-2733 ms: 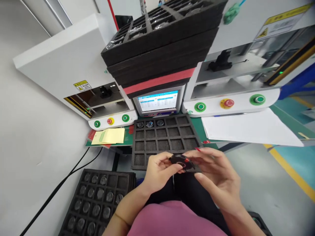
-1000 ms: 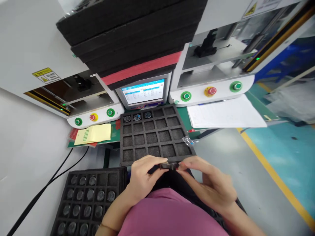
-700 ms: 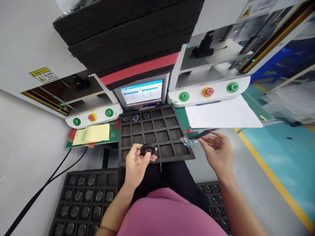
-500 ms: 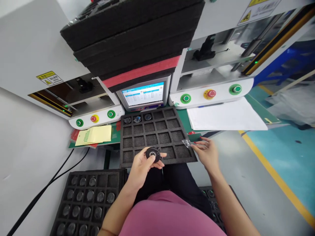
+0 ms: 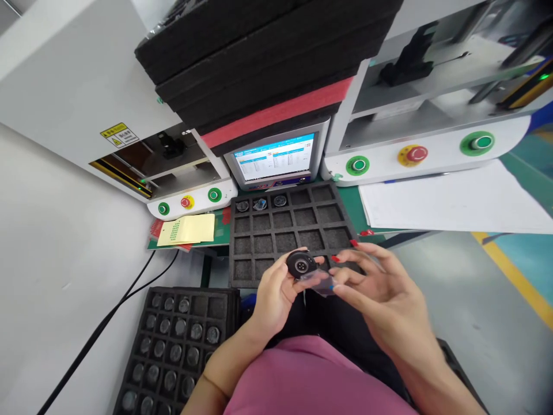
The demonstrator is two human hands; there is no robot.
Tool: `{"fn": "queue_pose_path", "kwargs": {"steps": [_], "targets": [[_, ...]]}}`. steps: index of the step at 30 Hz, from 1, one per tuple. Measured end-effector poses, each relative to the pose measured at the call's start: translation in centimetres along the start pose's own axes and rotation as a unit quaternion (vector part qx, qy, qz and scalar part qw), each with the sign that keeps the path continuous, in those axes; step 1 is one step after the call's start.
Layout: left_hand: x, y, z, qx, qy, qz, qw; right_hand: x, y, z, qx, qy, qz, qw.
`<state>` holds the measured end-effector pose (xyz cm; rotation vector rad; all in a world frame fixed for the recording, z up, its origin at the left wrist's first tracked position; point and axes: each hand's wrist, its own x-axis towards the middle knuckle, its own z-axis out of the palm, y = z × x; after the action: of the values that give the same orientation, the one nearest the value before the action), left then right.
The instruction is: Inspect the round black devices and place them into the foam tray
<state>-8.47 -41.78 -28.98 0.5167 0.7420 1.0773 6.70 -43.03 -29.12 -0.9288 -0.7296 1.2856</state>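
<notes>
My left hand [image 5: 272, 297] holds a round black watch case [image 5: 299, 266] between thumb and fingers. Its back faces up, showing a ring with small metal contacts. Just right of it, my right hand [image 5: 384, 288] pinches a clear plastic film [image 5: 320, 282] with a small blue tab. The film lies against the left fingertips at the lower edge of the watch case. Beneath both hands is a black foam tray [image 5: 232, 245] with square compartments. Three round wrapped pieces [image 5: 280, 200] sit in its back row, one of them with a blue mark.
A lit monitor [image 5: 276, 158] stands behind the tray, under stacked black foam [image 5: 259, 75]. Machines with green buttons [image 5: 358, 165] and red buttons [image 5: 417, 154] flank it. Yellow cards [image 5: 185, 229] lie left, white paper [image 5: 449, 199] right. Another filled foam tray [image 5: 207, 305] stands lower left.
My right hand has moved left with the clear film, from the tray's right edge to the watch case. The watch case is tilted differently in my left hand. The view has shifted closer.
</notes>
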Motion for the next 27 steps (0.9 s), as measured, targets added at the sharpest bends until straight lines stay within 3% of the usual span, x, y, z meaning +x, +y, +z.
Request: {"fn": "queue_pose_path", "kwargs": {"steps": [5, 17, 27], "targets": [[-0.3, -0.2, 0.7, 0.022, 0.042, 0.049, 0.998, -0.1, 1.1, 2.1, 0.019, 0.02, 0.006, 1.0], [-0.9, -0.6, 0.5, 0.136, 0.036, 0.121, 0.983, 0.0, 1.9, 2.7, 0.011, 0.017, 0.0, 1.0], [-0.9, -1.0, 0.2, 0.201, 0.083, 0.135, 0.967, 0.3, 2.8, 2.3, -0.138, 0.082, -0.045, 0.986]]}}
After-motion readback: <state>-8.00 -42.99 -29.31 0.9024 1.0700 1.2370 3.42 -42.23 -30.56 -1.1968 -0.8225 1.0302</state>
